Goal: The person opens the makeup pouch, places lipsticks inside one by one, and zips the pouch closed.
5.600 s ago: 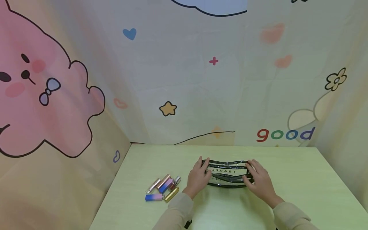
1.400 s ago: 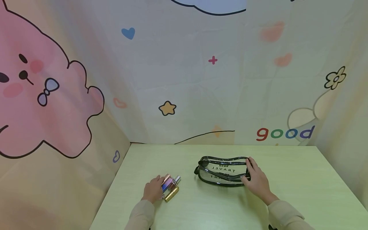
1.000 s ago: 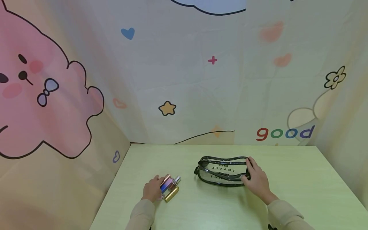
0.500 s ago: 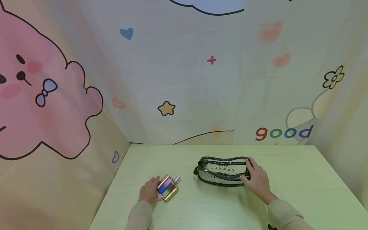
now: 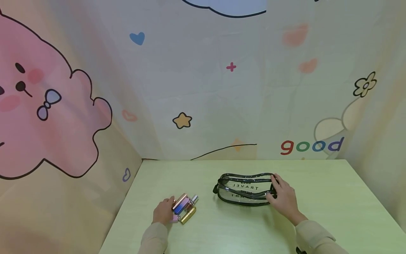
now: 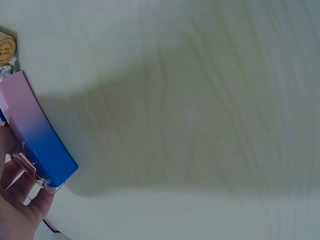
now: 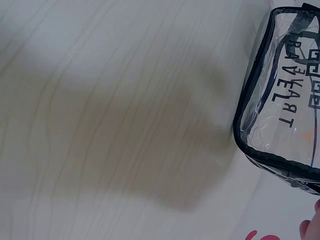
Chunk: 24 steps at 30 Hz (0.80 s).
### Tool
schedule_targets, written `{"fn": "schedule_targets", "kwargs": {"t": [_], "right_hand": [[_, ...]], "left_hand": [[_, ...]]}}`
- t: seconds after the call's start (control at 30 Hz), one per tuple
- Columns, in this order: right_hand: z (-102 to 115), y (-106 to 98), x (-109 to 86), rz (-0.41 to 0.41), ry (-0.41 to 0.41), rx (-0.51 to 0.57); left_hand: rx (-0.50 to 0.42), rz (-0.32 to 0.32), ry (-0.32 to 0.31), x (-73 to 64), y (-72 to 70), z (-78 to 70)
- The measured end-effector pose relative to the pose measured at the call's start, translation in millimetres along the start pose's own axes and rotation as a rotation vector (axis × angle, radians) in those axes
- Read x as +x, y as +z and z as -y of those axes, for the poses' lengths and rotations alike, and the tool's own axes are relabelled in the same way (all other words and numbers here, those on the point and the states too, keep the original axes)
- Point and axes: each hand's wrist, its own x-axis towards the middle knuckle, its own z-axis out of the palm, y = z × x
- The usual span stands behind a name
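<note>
At the left of the table in the head view, my left hand (image 5: 163, 212) pinches a slim clear-and-pinkish lipstick tube (image 6: 24, 162) between thumb and fingers, mostly hidden by the hand. A blue-to-pink lipstick tube (image 6: 37, 130) lies right alongside it in the left wrist view. Close to the fingers are a rose-gold tube (image 5: 180, 201), a second blue-and-pink one (image 5: 180, 207), a dark-red tube with a silver end (image 5: 191, 203) and a gold tube (image 5: 188, 215). My right hand (image 5: 283, 199) grips the right end of a clear, black-edged zip pouch (image 5: 242, 194) marked TRAVEL.
The pale wood-grain table (image 5: 222, 231) meets a printed cloth backdrop (image 5: 203, 98) at its far edge. Another cloth panel with a pink cartoon animal (image 5: 54, 130) borders it on the left. A dark pull tab (image 5: 215, 189) hangs from the pouch's left end.
My left hand has left the pouch for the lipstick tubes, then shifted slightly left, uncovering more of the rose-gold and blue-pink ones. My right hand has stayed on the pouch.
</note>
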Motion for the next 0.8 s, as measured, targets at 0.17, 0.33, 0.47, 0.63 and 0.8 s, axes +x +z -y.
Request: {"fn": "schedule_targets", "kwargs": {"t": [0.17, 0.33, 0.47, 0.63, 0.8], "right_hand": [[0.7, 0.3, 0.4, -0.009, -0.005, 0.01], [2.5, 0.5, 0.4, -0.017, -0.004, 0.022], [3.3, 1.2, 0.1, -0.014, 0.0, 0.028], [3.9, 1.4, -0.4, -0.016, -0.001, 0.033], [4.4, 1.5, -0.5, -0.021, -0.001, 0.041]], "left_hand": [[0.021, 0.002, -0.015, -0.1, -0.9, 0.4], [0.047, 0.023, -0.048, -1.3, -6.1, -2.5], [0.059, 0.027, -0.078, -2.8, -9.1, -4.3], [0.046, 0.008, -0.104, -4.2, -11.4, -3.3], [0.035, 0.009, -0.13, -6.0, -17.4, -4.0]]}}
